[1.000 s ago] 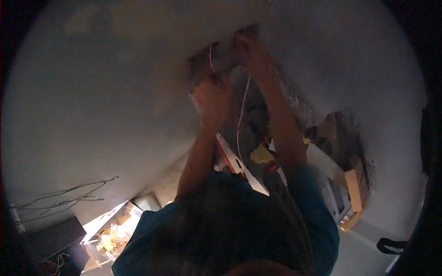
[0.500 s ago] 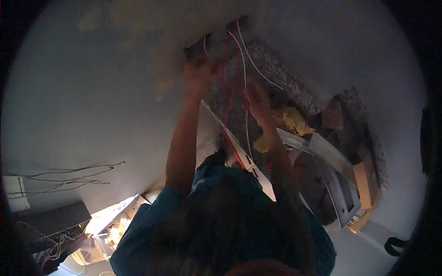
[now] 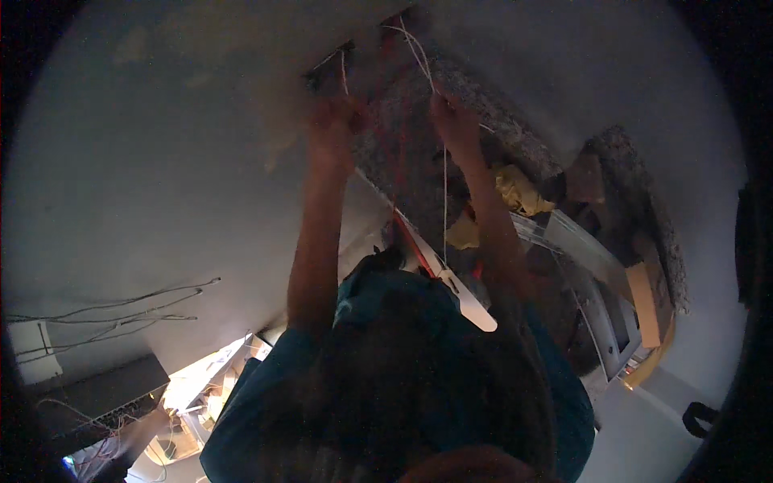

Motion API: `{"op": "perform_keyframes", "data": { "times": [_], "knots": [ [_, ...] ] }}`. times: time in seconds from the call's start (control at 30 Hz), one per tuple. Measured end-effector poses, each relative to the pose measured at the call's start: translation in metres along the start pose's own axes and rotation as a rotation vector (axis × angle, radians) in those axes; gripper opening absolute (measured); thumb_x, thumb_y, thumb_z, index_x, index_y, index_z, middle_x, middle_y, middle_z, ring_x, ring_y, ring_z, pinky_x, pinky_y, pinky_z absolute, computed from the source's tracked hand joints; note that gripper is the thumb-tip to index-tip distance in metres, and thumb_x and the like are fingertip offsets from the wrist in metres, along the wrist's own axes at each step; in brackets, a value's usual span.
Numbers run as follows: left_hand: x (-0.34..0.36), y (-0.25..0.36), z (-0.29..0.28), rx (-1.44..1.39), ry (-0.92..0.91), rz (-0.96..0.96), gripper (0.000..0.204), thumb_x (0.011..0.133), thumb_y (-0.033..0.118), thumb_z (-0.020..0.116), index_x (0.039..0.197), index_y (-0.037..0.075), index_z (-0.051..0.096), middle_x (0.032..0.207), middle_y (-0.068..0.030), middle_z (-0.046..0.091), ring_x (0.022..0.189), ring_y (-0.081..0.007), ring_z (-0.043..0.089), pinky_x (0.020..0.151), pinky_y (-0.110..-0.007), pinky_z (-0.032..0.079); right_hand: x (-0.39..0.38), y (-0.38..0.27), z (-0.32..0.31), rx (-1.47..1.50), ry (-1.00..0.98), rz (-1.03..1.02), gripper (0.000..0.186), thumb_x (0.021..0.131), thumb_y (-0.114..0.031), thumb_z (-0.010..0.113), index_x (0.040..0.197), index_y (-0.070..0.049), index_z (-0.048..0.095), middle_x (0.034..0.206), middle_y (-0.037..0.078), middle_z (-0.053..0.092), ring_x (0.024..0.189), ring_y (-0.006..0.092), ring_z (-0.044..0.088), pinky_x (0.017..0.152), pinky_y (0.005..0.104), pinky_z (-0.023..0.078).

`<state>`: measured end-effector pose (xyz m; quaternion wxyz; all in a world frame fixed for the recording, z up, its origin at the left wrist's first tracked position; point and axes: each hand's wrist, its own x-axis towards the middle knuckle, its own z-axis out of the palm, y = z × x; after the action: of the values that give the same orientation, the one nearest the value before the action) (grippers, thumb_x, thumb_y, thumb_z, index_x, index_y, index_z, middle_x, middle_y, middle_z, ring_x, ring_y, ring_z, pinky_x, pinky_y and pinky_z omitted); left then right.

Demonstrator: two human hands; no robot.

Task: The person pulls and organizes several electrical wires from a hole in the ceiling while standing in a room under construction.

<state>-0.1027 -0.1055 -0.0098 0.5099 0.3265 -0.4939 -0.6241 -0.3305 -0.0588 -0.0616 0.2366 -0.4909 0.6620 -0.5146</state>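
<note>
Two dark openings, the left opening (image 3: 330, 68) and the right opening (image 3: 400, 26), sit in the grey wall above my hands. From the left one a short white cable (image 3: 344, 71) comes down to my left hand (image 3: 331, 125), whose fingers are closed at its end, though dim and blurred. My right hand (image 3: 456, 121) grips another white cable (image 3: 420, 56) that leaves the right opening. A length of white cable hangs below this hand toward my chest. Red cables (image 3: 400, 153), faint in the dark, hang between my two hands.
A long white strip (image 3: 473, 310) slants in front of my chest. To the right lie yellow crumpled material (image 3: 515, 189), a metal frame (image 3: 592, 310) and a cardboard piece (image 3: 642, 304). Loose cables (image 3: 121, 310) stick out at left above a dark box (image 3: 101, 394).
My right hand has risen toward the right opening and gathered the white cables there. My left hand stays just below the left opening. The whole view has shifted slightly.
</note>
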Motion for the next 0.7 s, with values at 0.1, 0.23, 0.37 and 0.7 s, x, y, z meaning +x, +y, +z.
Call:
{"op": "perform_keyframes", "data": {
  "times": [0.1,0.23,0.37,0.7],
  "knots": [
    [-0.019,-0.007,0.033,-0.119,0.034,0.138,0.011,0.096,0.015,0.063,0.095,0.005,0.065,0.081,-0.0069,0.069,0.074,-0.0165,0.066,0.068,-0.031,0.053,0.051,0.031,-0.004,-0.198,0.161,-0.275,0.032,0.099,-0.028,0.057,0.124,-0.011,0.068,0.071,0.004,0.062,0.061,0.007,0.053,0.054,0.0303,0.043],
    [-0.029,-0.002,0.016,0.075,0.192,-0.014,0.014,0.098,0.018,0.061,0.096,0.004,0.064,0.086,-0.008,0.07,0.079,-0.0177,0.068,0.071,-0.033,0.054,0.057,-0.024,0.022,-0.124,0.297,-0.373,0.033,0.098,-0.03,0.057,0.122,-0.009,0.067,0.073,0.008,0.064,0.064,0.0149,0.058,0.062,0.0354,0.047],
    [-0.017,-0.015,0.033,-0.021,0.096,0.015,0.017,0.097,0.021,0.064,0.097,0.004,0.064,0.09,-0.0078,0.071,0.083,-0.0168,0.067,0.075,-0.033,0.053,0.068,0.005,-0.01,-0.419,0.527,-0.743,0.038,0.098,-0.028,0.058,0.129,-0.006,0.061,0.078,0.008,0.065,0.066,0.0157,0.061,0.062,0.0352,0.049],
    [0.0,0.006,0.012,0.198,0.017,0.047,0.022,0.094,0.022,0.069,0.107,0.004,0.068,0.091,-0.0034,0.069,0.085,-0.0123,0.062,0.08,-0.03,0.05,0.029,-0.033,-0.017,0.291,-0.126,0.078,0.044,0.101,-0.023,0.058,0.142,-0.01,0.05,0.089,0.003,0.062,0.051,0.0095,0.053,0.047,0.028,0.045]
  ]
}}
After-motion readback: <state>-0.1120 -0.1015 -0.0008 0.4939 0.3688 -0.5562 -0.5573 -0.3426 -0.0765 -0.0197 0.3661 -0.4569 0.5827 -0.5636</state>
